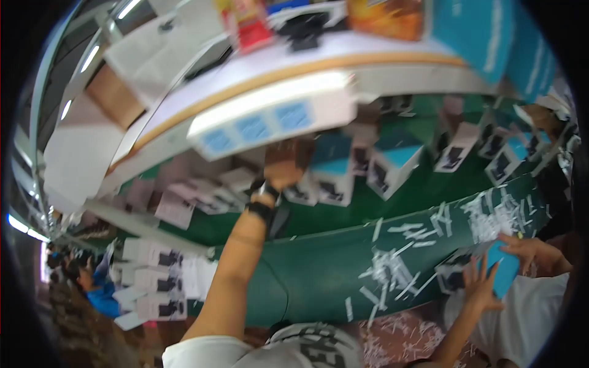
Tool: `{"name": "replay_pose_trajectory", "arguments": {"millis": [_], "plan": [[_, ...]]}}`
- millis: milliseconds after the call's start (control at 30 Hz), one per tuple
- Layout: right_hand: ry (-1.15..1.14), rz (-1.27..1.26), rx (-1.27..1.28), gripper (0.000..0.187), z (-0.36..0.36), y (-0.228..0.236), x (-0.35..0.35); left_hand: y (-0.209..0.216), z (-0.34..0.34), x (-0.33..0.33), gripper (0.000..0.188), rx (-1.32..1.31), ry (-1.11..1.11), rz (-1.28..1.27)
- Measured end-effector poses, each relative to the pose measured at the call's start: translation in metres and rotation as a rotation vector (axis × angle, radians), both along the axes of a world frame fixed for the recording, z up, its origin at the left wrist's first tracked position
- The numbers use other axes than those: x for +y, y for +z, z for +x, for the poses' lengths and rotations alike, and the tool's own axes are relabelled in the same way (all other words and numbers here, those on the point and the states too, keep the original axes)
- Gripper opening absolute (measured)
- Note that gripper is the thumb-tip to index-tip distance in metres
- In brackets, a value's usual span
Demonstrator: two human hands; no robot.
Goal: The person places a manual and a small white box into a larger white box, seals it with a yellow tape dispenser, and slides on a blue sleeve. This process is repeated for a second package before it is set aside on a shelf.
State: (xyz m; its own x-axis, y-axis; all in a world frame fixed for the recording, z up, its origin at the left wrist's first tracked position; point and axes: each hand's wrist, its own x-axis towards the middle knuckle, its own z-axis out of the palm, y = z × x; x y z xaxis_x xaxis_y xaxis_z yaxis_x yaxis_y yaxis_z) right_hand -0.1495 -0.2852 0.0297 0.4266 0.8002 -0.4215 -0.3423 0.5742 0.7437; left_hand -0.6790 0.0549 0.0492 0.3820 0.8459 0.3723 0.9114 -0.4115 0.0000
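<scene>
Forearm (236, 270) runs up mid-view, left hand (284, 175) right by the lower edge of the white box with blue panels (273, 118). Fingers are too blurred to tell spread or grip; right hand isn't showing. I'd keep knuckles clear of the teal-topped box (332, 153) alongside, and mind the shelf edge (368, 59) beyond.

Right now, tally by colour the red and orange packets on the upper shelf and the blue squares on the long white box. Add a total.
Red packet: 1
Orange packet: 1
Blue squares on the long white box: 3
Total: 5
</scene>
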Motion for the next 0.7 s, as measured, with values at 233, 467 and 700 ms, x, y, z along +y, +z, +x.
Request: {"name": "replay_pose_trajectory", "arguments": {"millis": [233, 467, 700], "plan": [[-0.367, 0.257, 1.300, 0.067, 0.097, 0.023, 0.030, -0.024, -0.077, -0.049, 0.032, 0.099, -0.124, -0.064], [-0.339, 0.530, 1.371, 0.049, 0.045, 0.000, 0.046, -0.004, -0.177, -0.256, 0.033, -0.302, -0.462, -0.069], [-0.221, 0.578, 1.716, 0.048, 0.122, 0.012, 0.011, -0.028, -0.229, -0.326, 0.025, -0.573, -0.028, 0.216]]}}
